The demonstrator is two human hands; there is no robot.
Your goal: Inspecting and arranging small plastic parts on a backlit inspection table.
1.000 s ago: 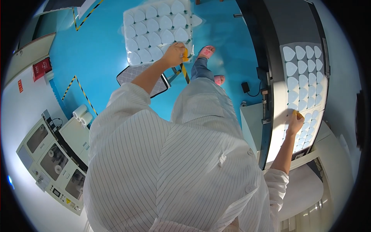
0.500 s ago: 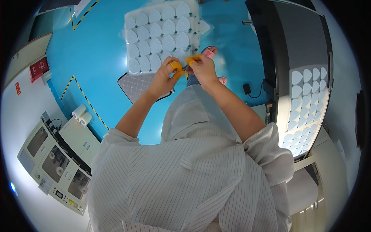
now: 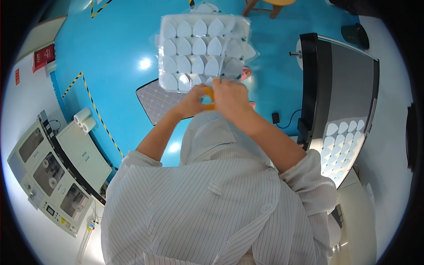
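Note:
A clear plastic sheet [image 3: 167, 21] with rows of pale, teardrop-shaped pieces lies beyond my hands, small dark marks between some of them. A shiny film edge slants across its right part, where the pieces look blurred. My right hand [image 3: 233, 98] is closed at the sheet's near edge, its back toward me and most fingertips hidden. Close beside it is my left hand [image 3: 191, 102], thumb and forefinger curved apart with blue floor showing between them. Yellow finger cots [image 3: 209, 91] cover fingertips. Whether anything small sits between the hands is hidden.
A patterned grey mat [image 3: 152, 104] lies on the blue floor. To the right stands a dark machine [image 3: 344, 75] with a lit panel of similar pieces [image 3: 342, 148]. At left are a white machine [image 3: 51, 172] and white rolls [image 3: 84, 119]. A wooden stool [image 3: 273, 4] stands far off.
The view has shifted. My hands have moved closer together and nearer to me, from a fingertip pinch at the sheet's corner. My left thumb and forefinger now stand apart. The sheet's right part looks blurred.

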